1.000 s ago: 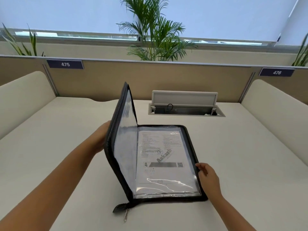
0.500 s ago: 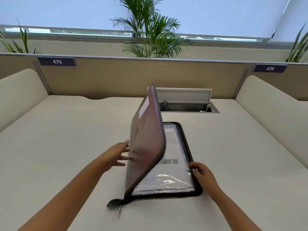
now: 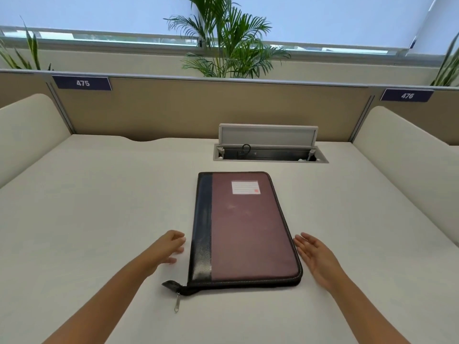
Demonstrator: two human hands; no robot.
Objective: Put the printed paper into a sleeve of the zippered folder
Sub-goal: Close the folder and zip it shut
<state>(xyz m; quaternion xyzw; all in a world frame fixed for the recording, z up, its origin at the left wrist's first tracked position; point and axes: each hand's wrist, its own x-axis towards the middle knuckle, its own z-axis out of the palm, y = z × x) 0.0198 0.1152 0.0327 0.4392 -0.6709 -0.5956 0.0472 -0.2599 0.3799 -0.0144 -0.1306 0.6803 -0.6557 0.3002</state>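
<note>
Nearest the camera, on the desk: two bare forearms reaching forward, one on each side of the folder.
Left hand (image 3: 167,248): empty, fingers loosely spread, just beside the folder's dark spine edge and not touching it.
Right hand (image 3: 315,256): empty, palm wide and turned toward the folder's zipped long edge, close beside it; contact cannot be confirmed.
Zipper pull (image 3: 176,302): lies on the desk (image 3: 99,219) off the folder's near left corner, at the end of a short black tab.
Folder (image 3: 244,229): shut, flat on the desk, maroon cover up, black strip along the left, small white label near the far end.
Printed paper: not visible; presumably inside the shut folder, though this view cannot show it.
Risk: zipper appears undone, so lifting the folder by one edge could let the cover fall open and loose sheets slide out.
Cable hatch (image 3: 269,150): beyond the folder, lid raised, well apart from it.
Far edge: tan partition with number plates, plants (image 3: 228,43) behind.
</note>
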